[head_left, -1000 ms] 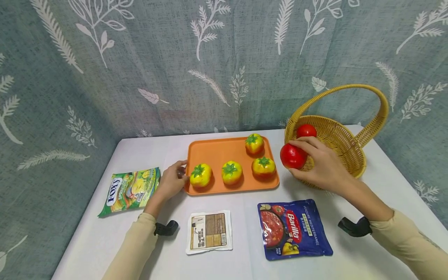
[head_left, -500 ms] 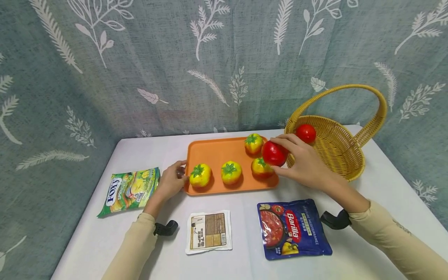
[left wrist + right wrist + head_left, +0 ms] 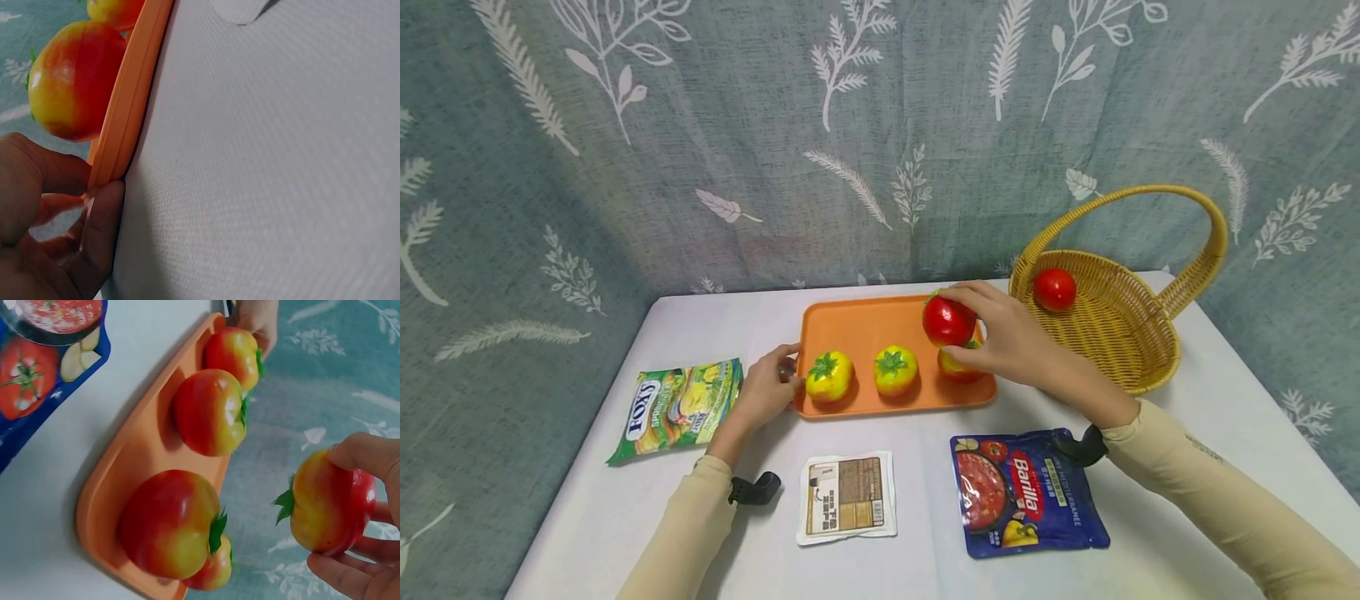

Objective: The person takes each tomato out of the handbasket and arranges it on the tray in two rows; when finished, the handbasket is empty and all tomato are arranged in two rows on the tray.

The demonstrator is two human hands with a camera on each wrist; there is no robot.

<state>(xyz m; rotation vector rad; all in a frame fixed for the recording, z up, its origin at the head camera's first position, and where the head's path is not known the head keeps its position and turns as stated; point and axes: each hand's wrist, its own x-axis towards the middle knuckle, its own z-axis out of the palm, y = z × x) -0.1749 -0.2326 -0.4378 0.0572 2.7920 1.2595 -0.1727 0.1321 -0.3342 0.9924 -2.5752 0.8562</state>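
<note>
white tablecloth (image 3: 1187, 400); teal leaf-print curtain (image 3: 737, 125) behind

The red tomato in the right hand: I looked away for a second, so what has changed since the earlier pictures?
The right hand carried the red tomato leftward from beside the basket to above the orange tray, still gripping it. The left hand stayed holding the tray's left edge. The yellow tomatoes, the tomato in the basket and the three packets have not moved.

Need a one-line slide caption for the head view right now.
Right hand holds a red tomato above the orange tray; left hand grips its edge.
</note>
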